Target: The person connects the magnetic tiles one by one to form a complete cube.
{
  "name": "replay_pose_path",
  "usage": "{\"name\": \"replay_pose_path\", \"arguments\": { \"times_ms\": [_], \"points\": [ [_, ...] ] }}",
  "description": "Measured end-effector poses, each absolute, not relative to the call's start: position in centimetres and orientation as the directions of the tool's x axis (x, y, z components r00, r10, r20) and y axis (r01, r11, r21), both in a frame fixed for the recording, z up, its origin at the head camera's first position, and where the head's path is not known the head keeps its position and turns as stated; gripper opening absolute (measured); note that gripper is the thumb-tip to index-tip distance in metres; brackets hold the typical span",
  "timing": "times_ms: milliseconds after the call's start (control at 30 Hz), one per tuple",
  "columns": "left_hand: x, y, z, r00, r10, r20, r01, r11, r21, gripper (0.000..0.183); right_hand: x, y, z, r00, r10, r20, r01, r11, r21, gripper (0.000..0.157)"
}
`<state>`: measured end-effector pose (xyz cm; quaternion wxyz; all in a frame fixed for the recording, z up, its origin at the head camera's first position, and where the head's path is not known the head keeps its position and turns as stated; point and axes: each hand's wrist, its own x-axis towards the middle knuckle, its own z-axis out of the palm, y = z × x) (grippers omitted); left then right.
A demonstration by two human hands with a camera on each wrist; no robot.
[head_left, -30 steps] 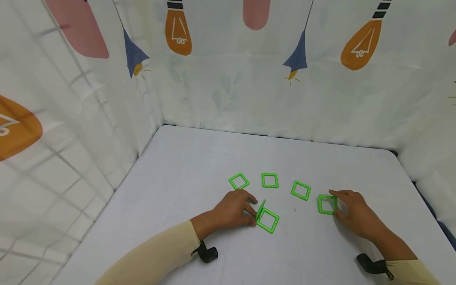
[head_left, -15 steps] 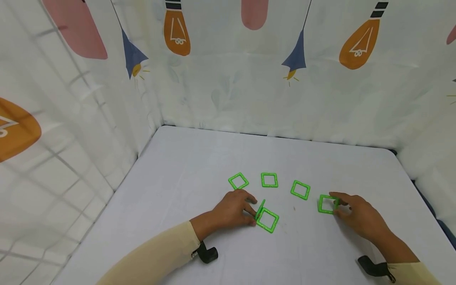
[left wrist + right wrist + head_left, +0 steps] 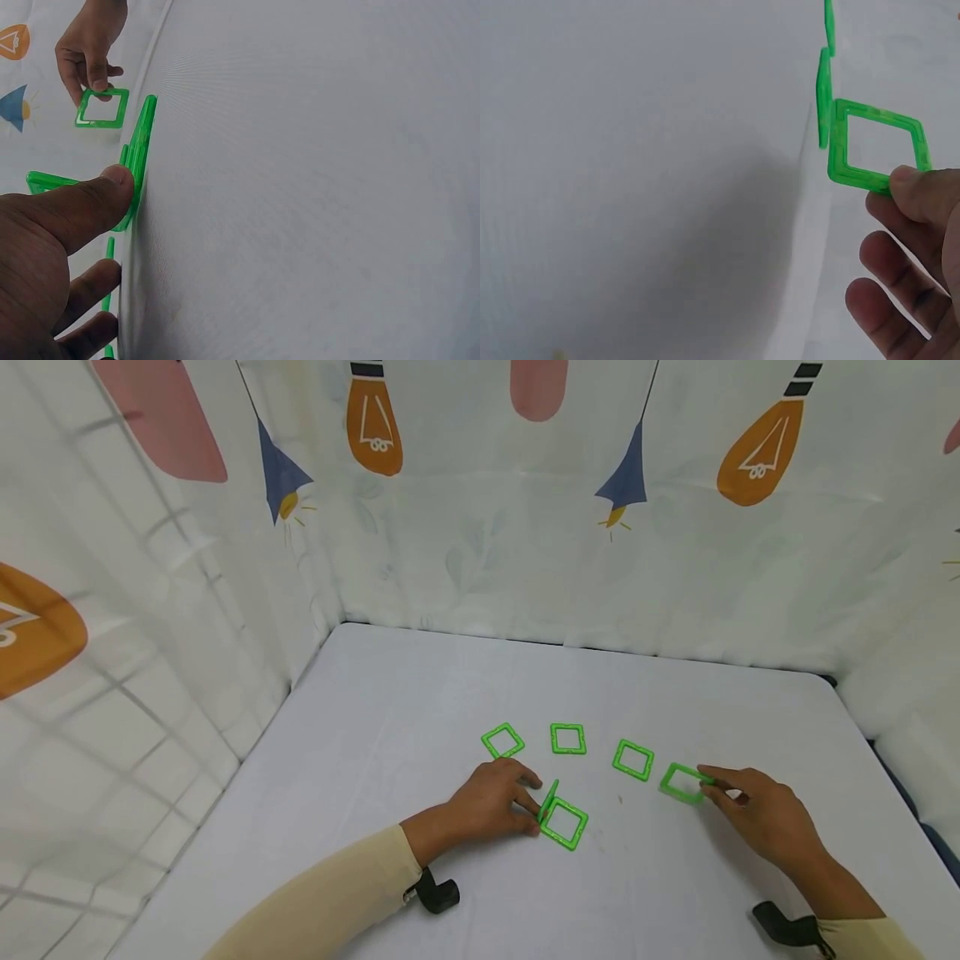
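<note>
My left hand (image 3: 487,802) grips the near side of two joined green square magnetic tiles. One upright tile (image 3: 551,793) leans up by the fingers, and a second tile (image 3: 581,832) lies flat on the table, edge to edge with it. In the left wrist view the thumb presses the upright tile (image 3: 140,146); the index finger is hidden behind it. Off to the right, my right hand (image 3: 765,817) pinches another green square tile (image 3: 840,142) by its edge between thumb and index finger. That tile is tilted and held up, its other fingers loosely bent.
Three loose green tiles lie flat beyond the hands: a left tile (image 3: 516,734), a middle tile (image 3: 567,725) and a right tile (image 3: 637,747). A white table (image 3: 420,693) is bordered by a printed curtain (image 3: 480,527) at the back and sides.
The right hand has lifted and tilted its tile, turning it and shifting its grip toward one corner. The left hand and its two joined tiles stay as they were.
</note>
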<state>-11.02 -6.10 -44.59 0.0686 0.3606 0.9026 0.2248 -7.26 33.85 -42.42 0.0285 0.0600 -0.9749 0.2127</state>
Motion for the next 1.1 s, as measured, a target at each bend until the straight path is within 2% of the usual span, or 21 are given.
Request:
{"name": "replay_pose_path", "arguments": {
  "times_ms": [333,600,1100],
  "points": [
    [-11.0,-6.1,-44.6,-0.731,0.681,0.042,0.623,0.642,0.447,0.021,-6.8,31.9,-42.1,-0.953,-0.139,0.269,-0.240,0.889,-0.390,0.038],
    [-11.0,-6.1,-44.6,-0.728,0.684,0.045,0.626,0.636,0.451,0.021,-6.7,30.6,-41.9,-0.950,-0.163,0.264,-0.256,0.894,-0.367,0.037],
    [-11.0,-6.1,-44.6,-0.726,0.686,0.046,0.630,0.637,0.444,0.020,-7.1,28.9,-42.5,-0.907,-0.205,0.367,-0.340,0.872,-0.352,0.038]
  ]
}}
